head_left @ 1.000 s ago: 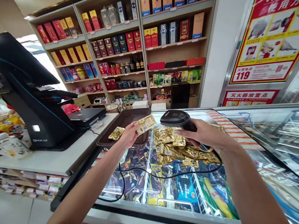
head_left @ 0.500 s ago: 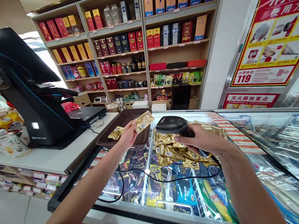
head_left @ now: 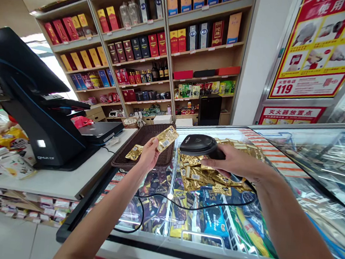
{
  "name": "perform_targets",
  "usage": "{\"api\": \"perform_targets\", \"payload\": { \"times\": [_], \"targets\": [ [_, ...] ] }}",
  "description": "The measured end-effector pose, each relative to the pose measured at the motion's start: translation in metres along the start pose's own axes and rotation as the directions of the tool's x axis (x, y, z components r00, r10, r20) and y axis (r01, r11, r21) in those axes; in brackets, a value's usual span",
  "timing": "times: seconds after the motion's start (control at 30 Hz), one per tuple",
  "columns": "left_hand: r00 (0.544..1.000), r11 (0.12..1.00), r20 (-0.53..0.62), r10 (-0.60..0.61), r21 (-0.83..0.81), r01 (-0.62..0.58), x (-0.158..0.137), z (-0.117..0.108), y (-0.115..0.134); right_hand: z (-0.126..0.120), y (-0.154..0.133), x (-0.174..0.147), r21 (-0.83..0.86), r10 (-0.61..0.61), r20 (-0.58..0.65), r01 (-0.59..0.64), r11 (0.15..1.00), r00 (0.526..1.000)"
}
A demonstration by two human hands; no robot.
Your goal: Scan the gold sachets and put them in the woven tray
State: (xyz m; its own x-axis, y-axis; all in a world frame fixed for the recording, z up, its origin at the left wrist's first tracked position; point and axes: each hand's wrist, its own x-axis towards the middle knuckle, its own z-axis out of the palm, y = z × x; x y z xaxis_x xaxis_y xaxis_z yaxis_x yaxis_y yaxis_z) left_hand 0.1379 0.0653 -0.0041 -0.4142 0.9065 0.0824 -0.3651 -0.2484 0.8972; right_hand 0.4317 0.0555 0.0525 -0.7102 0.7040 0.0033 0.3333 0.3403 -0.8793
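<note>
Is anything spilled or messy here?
Nothing looks spilled or broken. It's a bit untidy, though: gold packets lie in a jumbled heap on top of the freezer, overlapping at all angles, and the scanner's black cable curls loosely across the glass.

two hands (head_left: 150, 154), one scanner (head_left: 198, 144), one brown basket (head_left: 164, 159) — two separate gold packets (head_left: 167, 139), one packet heap (head_left: 200, 177).

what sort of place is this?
Probably a shop checkout: a till-like terminal stands on the counter, the right hand holds a handheld scanner, and shelves display boxed goods.
</note>
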Motion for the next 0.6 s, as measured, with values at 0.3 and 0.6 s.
{"api": "perform_targets", "payload": {
  "times": [0.3,0.6],
  "targets": [
    [1.0,1.0,0.004,0.003,-0.019,-0.003,0.002,-0.005,-0.005,0.005,0.003,0.005,0.002,0.033,-0.005,-0.033,0.999,0.999],
    [0.987,0.993,-0.127,-0.099,-0.077,0.09,0.035,-0.035,-0.01,0.011,0.01,0.015,-0.001,0.086,-0.01,-0.086,0.996,0.996]
  ]
}}
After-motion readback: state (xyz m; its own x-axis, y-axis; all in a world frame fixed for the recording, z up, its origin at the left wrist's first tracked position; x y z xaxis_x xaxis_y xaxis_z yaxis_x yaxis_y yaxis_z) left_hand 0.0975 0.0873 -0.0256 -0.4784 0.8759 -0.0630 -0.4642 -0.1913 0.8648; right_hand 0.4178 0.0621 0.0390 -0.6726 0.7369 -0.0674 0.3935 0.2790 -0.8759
